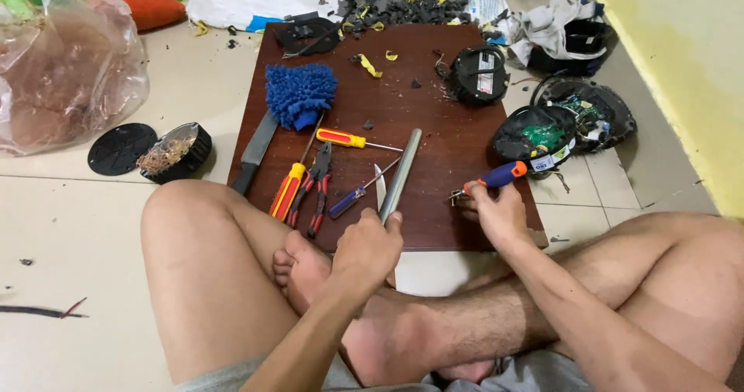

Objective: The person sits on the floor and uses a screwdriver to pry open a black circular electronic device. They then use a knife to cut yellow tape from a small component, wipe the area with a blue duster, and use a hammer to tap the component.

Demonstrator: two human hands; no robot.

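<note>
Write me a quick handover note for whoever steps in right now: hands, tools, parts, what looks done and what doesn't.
Left hand: closed around the near end of a grey metal rod that lies across the brown board.
Right hand: gripping a blue-and-orange-handled screwdriver; a small metal piece at the fingers, too small to identify.
On the board: red-and-yellow screwdrivers, red pliers, blue mop head, one round black unit.
Done: two units right of the board lie open, circuit boards showing; debris piled at the far edge.
Left: the round black unit looks unopened.

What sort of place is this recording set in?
Likely a home floor used for informal electronics dismantling: tiled floor, a brown board laid with pliers, and opened round devices showing a green circuit board.
</note>
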